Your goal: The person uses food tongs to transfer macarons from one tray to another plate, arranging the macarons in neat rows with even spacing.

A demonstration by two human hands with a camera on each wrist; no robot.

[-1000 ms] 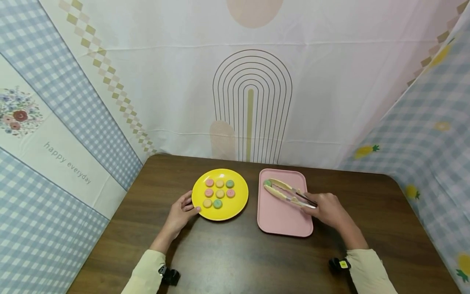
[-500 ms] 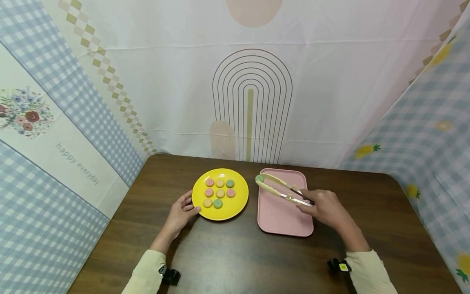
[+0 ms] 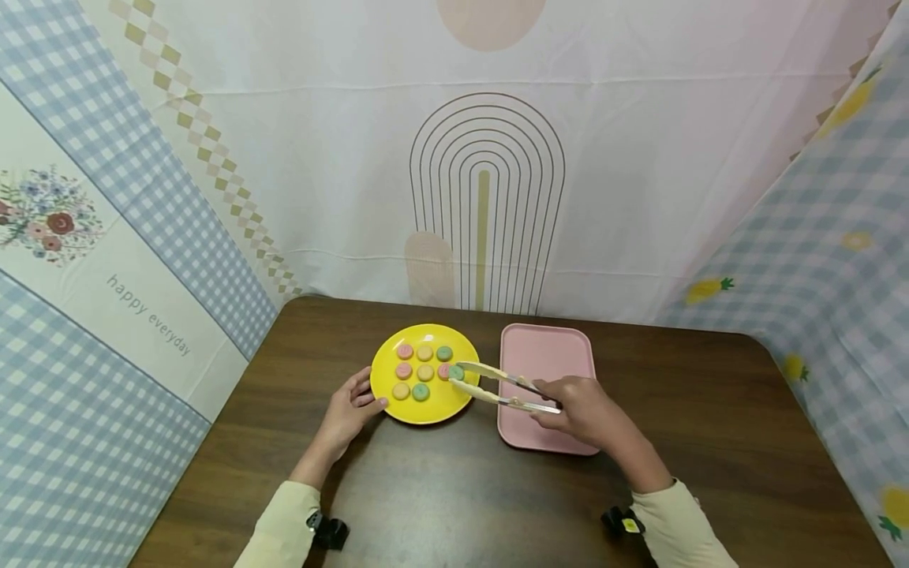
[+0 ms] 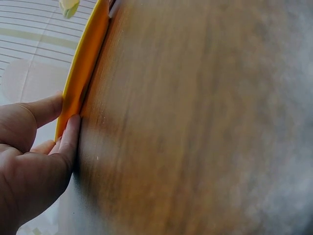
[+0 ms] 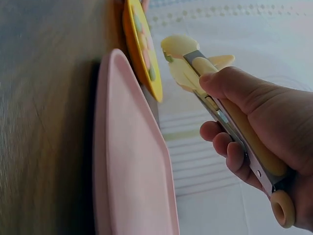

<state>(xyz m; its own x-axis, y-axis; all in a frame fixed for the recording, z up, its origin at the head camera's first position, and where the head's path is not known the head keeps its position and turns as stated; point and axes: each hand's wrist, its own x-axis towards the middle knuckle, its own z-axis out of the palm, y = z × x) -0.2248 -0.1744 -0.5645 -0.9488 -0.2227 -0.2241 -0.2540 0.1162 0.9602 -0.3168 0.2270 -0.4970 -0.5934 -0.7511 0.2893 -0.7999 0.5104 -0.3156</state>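
My left hand (image 3: 346,412) pinches the left rim of a yellow plate (image 3: 443,404). In the left wrist view the thumb lies on the rim's upper side and the fingers beneath it. Several small round pink, yellow and green macarons lie on the plate, in rough rows. Tongs (image 3: 490,371) with pale yellow tips are gripped by my right hand (image 3: 584,406). Between their tips sits a green macaron (image 3: 456,372), over the plate's right part, overlapping a pink macaron (image 3: 443,371) in the head view. The right wrist view shows the held macaron (image 5: 168,58) mostly hidden by the tips.
A pink rectangular tray (image 3: 547,351) lies right of the plate, partly below the tongs and right hand. Both stand on a dark brown wooden table (image 3: 426,505). A patterned white cloth (image 3: 625,197) hangs behind the table's far edge, with checked cloth at both sides.
My right hand has lifted the green macaron off the pink tray with the tongs and carried it left over the yellow plate. The left hand stays at the plate's rim.
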